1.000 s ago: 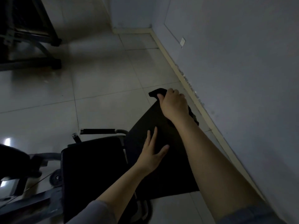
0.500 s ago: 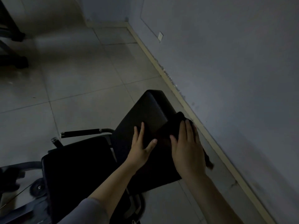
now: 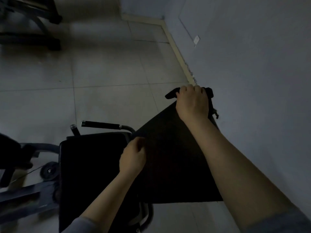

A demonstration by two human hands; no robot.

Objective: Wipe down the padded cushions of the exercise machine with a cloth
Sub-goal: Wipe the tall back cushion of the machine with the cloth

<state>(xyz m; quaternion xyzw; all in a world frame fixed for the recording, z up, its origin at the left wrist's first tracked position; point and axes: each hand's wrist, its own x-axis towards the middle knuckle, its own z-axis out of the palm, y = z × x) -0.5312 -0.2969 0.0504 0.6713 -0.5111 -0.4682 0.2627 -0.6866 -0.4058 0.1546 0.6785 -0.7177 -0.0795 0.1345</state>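
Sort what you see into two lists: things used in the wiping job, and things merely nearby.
In use:
right hand
dark cloth
back cushion
left hand
seat cushion

Merely nearby:
handlebar grip
small wheel
other machine frame
wall socket

Black cushions, black cloth
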